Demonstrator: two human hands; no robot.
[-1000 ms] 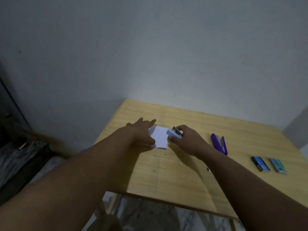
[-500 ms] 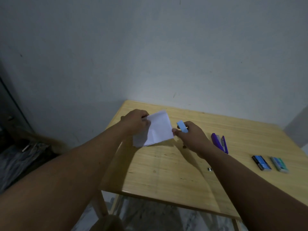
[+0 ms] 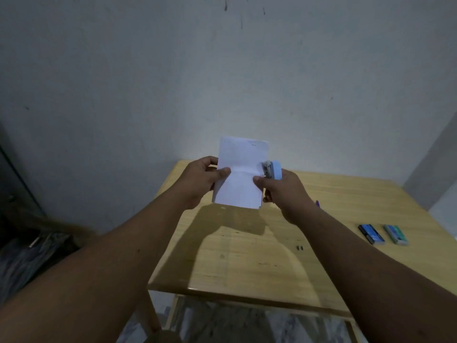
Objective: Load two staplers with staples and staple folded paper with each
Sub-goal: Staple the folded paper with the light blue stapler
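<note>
A folded white paper (image 3: 241, 174) is held upright in the air above the wooden table (image 3: 259, 256). My left hand (image 3: 200, 181) pinches its left edge, thumb on the front. My right hand (image 3: 284, 191) grips a small light-blue stapler (image 3: 273, 170) at the paper's right edge, and its thumb presses on the sheet. The purple stapler (image 3: 318, 203) lies on the table, almost wholly hidden behind my right wrist.
Two staple boxes lie at the table's right: a dark blue one (image 3: 371, 234) and a teal one (image 3: 395, 234). A few loose staples (image 3: 300, 248) lie near my right forearm. A bare wall stands right behind the table.
The paper went from lying flat on the table to being lifted and held upright. My right hand rose with the blue stapler and now sits at the paper's right edge.
</note>
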